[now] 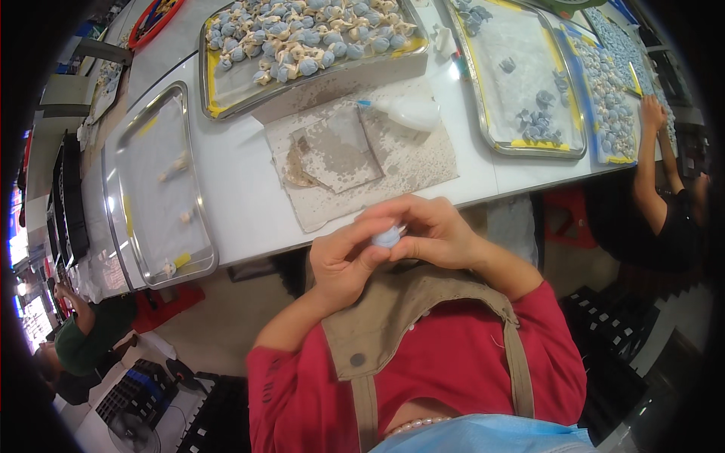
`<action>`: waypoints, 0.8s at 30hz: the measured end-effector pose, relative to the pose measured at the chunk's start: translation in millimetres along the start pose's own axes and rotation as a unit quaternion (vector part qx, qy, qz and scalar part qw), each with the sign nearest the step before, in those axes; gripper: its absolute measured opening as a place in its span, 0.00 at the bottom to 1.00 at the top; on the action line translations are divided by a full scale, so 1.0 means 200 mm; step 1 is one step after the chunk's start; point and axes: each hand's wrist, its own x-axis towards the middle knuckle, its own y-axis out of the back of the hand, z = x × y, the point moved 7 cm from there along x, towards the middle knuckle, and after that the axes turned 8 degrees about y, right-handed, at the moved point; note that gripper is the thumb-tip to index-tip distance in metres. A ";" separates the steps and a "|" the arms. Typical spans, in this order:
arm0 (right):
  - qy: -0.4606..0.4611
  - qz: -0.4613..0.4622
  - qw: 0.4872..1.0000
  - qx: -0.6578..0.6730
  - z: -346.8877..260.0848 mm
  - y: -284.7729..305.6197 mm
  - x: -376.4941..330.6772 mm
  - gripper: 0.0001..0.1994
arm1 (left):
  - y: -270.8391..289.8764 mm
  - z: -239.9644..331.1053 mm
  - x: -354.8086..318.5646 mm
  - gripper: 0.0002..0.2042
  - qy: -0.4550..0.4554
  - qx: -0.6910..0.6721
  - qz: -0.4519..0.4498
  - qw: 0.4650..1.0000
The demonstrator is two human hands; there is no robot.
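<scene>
A small rounded pale-blue piece [387, 238] with a whitish bit sticking out is pinched between my two hands, close in front of my apron. My left hand [341, 258] grips it from the left with thumb and curled fingers. From the other side, my right hand [436, 232] closes on the same piece, its thumb tip underneath and its fingers arched over. My fingers cover part of it. Just beyond them a stained cardboard sheet [423, 167] lies on the white table, with a white squeeze bottle [414, 113] with a blue tip lying on it.
A metal tray [211, 97] at the back is heaped with blue-and-cream pieces. The left tray [205, 230] holds a few cream pieces; the right tray [492, 136] has grey-blue ones. Farther right, a co-worker's hands [652, 113] are above a blue-edged tray [585, 98]. Another person sits lower left.
</scene>
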 end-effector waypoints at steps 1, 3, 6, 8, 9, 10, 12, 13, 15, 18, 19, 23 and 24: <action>-0.001 0.002 1.000 0.000 0.00 0.00 0.00 0.22 | 0.00 0.00 0.00 0.13 -0.002 0.006 0.003 1.000; -0.002 0.005 1.000 0.000 -0.01 0.00 0.00 0.21 | 0.00 0.01 0.00 0.12 -0.005 0.014 0.005 1.000; -0.007 0.024 1.000 0.006 -0.02 0.00 0.00 0.21 | 0.00 0.00 0.01 0.12 -0.004 0.006 0.003 1.000; -0.009 0.037 0.999 0.014 0.00 0.00 -0.01 0.20 | 0.00 0.00 0.01 0.11 0.002 -0.019 0.001 1.000; -0.010 0.044 0.999 0.018 0.00 0.00 -0.01 0.20 | -0.01 0.00 0.02 0.11 0.001 -0.027 -0.003 1.000; -0.012 0.042 0.999 0.020 0.00 0.00 -0.01 0.20 | -0.01 0.00 0.02 0.12 0.000 -0.035 -0.006 0.999; -0.014 0.035 0.999 0.024 0.00 0.00 -0.01 0.20 | -0.01 -0.01 0.02 0.12 0.005 -0.062 -0.005 0.998; -0.029 0.039 0.998 0.043 0.01 0.01 -0.01 0.21 | -0.01 -0.04 0.02 0.13 0.013 -0.082 -0.002 0.997; -0.056 0.048 0.994 0.080 0.03 0.01 -0.01 0.21 | -0.02 -0.05 0.02 0.14 0.015 -0.123 0.000 0.992; -0.044 0.060 0.989 0.126 0.01 0.00 -0.01 0.22 | -0.03 -0.04 0.03 0.16 0.001 -0.145 -0.004 0.989; -0.043 0.058 0.989 0.130 0.01 0.00 -0.01 0.22 | -0.02 -0.05 0.03 0.17 -0.003 -0.126 -0.008 0.992; -0.044 0.053 0.986 0.151 0.01 -0.01 -0.02 0.21 | -0.04 -0.01 0.03 0.18 0.002 -0.104 -0.004 0.995; -0.045 0.051 0.985 0.158 0.01 -0.02 -0.02 0.21 | -0.04 -0.02 0.03 0.18 0.001 -0.102 -0.004 0.995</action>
